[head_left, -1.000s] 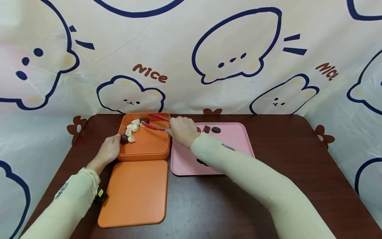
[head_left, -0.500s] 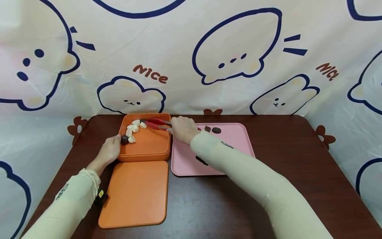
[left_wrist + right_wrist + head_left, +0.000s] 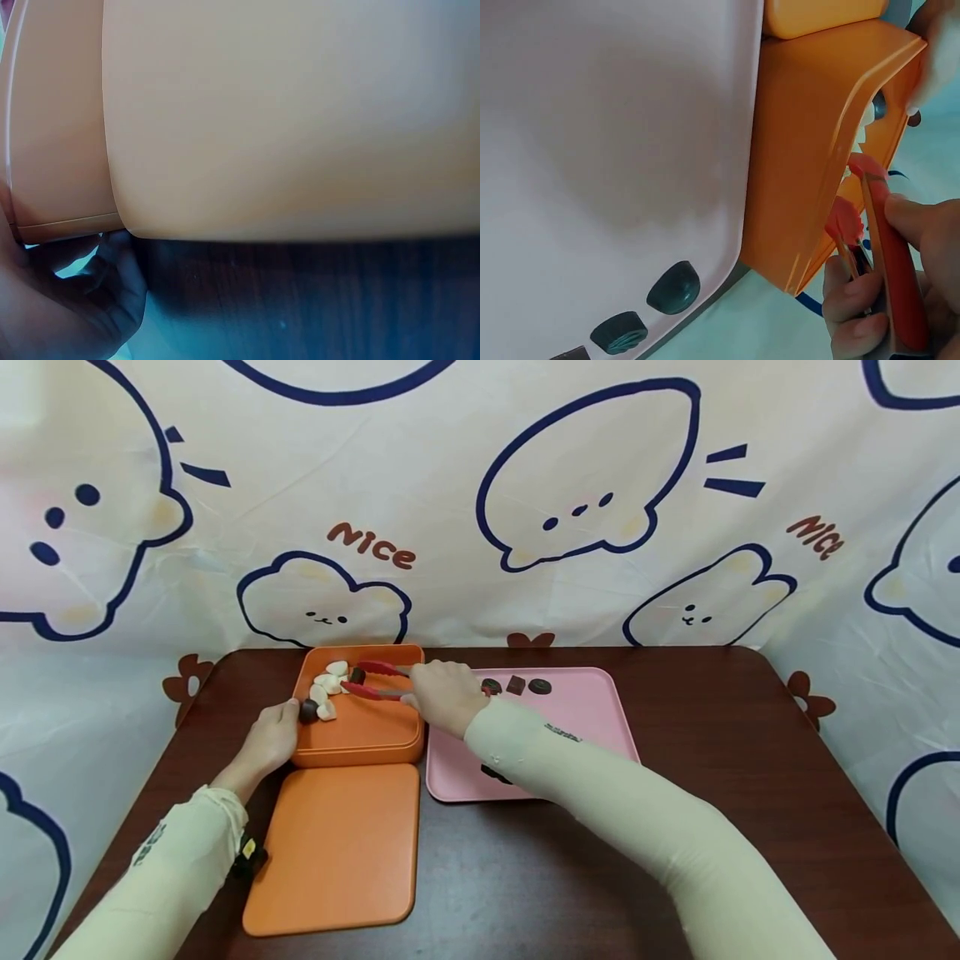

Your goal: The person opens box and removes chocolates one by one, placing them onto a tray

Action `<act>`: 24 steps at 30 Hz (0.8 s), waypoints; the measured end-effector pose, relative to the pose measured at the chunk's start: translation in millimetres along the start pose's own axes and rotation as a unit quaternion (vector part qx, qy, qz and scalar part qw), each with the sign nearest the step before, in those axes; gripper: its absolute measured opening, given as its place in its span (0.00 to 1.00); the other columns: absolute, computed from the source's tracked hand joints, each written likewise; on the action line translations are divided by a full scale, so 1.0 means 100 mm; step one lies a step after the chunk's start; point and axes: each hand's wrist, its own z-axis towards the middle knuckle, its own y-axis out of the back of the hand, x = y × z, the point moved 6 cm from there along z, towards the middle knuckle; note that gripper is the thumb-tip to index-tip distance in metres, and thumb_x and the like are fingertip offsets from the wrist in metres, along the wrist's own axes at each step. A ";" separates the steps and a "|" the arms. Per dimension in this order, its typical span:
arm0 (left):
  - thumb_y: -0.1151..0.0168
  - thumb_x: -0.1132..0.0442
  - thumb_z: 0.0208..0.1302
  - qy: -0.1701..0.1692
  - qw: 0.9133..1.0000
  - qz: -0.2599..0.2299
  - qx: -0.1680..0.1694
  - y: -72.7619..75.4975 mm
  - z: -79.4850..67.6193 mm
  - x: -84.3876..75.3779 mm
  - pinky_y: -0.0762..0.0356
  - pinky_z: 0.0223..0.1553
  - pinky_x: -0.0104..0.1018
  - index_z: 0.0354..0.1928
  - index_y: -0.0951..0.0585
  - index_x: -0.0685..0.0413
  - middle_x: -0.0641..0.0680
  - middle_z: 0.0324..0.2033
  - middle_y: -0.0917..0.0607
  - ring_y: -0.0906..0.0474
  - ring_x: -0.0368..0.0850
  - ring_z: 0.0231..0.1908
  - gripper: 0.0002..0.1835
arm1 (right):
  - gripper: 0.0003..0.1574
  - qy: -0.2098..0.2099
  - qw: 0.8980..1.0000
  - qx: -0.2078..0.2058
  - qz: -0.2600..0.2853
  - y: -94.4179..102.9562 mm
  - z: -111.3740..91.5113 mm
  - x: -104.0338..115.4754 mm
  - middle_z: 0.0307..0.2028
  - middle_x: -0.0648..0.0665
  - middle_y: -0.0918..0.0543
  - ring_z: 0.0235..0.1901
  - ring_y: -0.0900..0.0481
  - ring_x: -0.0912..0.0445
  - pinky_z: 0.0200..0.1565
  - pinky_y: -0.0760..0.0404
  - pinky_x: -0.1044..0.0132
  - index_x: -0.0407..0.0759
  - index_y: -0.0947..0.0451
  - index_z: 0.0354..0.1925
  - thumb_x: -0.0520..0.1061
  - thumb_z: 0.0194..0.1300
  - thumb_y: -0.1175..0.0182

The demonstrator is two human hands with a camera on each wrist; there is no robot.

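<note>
Brown tabletop (image 3: pixel 735 777) lay below as the right hand's (image 3: pixel 447 696) fingers gripped red tongs (image 3: pixel 367 692) aimed left, a dark chocolate (image 3: pixel 357 676) between their parted tips, left of those fingers, while the left hand (image 3: pixel 274 733) held the orange box (image 3: pixel 360 757).

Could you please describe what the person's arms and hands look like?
The left sleeve and right sleeve are pale cream, each with small dark printing. The left hand and right hand are bare. A black device with a yellow patch shows beside the left sleeve.
</note>
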 end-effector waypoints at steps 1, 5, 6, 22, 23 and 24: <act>0.84 0.47 0.81 0.001 1.000 -0.001 -0.001 0.00 0.00 0.01 0.35 0.63 0.65 0.68 0.35 0.74 0.78 0.65 0.34 0.35 0.70 0.64 0.39 | 0.20 0.002 1.000 0.000 -0.005 0.00 0.00 0.01 0.28 0.51 0.18 0.26 0.21 0.57 0.30 0.19 0.64 0.49 0.18 0.39 0.63 0.72 0.41; 0.84 0.47 0.81 0.001 1.000 -0.005 -0.001 -0.01 -0.01 0.01 0.34 0.62 0.64 0.66 0.34 0.74 0.77 0.64 0.33 0.34 0.68 0.62 0.39 | 0.21 0.004 1.000 -0.012 -0.027 0.02 0.01 0.02 0.31 0.50 0.14 0.27 0.18 0.57 0.32 0.16 0.62 0.48 0.16 0.41 0.62 0.72 0.41; 0.84 0.47 0.81 0.001 1.000 -0.005 -0.003 -0.01 -0.01 0.01 0.34 0.62 0.64 0.66 0.34 0.74 0.77 0.65 0.33 0.34 0.68 0.62 0.39 | 0.20 0.001 0.999 -0.016 -0.030 0.03 0.01 0.01 0.31 0.50 0.14 0.28 0.18 0.57 0.32 0.16 0.61 0.48 0.16 0.41 0.62 0.72 0.41; 0.84 0.47 0.81 -0.002 1.000 -0.009 -0.001 0.00 -0.01 0.01 0.34 0.63 0.65 0.65 0.32 0.74 0.78 0.65 0.33 0.34 0.69 0.64 0.39 | 0.17 -0.001 0.996 -0.036 -0.086 0.12 -0.02 0.06 0.35 0.51 0.12 0.30 0.15 0.56 0.33 0.15 0.60 0.52 0.15 0.43 0.61 0.72 0.40; 0.84 0.47 0.81 -0.002 1.000 -0.010 -0.002 0.00 -0.01 0.01 0.34 0.62 0.64 0.64 0.31 0.74 0.78 0.64 0.32 0.34 0.69 0.63 0.40 | 0.17 0.004 0.995 -0.039 -0.094 0.11 -0.03 0.07 0.34 0.50 0.12 0.30 0.15 0.56 0.33 0.15 0.60 0.52 0.14 0.43 0.61 0.72 0.40; 0.84 0.47 0.81 -0.002 1.000 -0.010 -0.002 0.01 -0.01 0.01 0.34 0.62 0.64 0.64 0.31 0.74 0.78 0.64 0.32 0.34 0.69 0.63 0.40 | 0.16 0.010 0.994 -0.042 -0.101 0.11 -0.04 0.09 0.34 0.50 0.12 0.30 0.15 0.56 0.33 0.14 0.60 0.52 0.14 0.43 0.60 0.72 0.39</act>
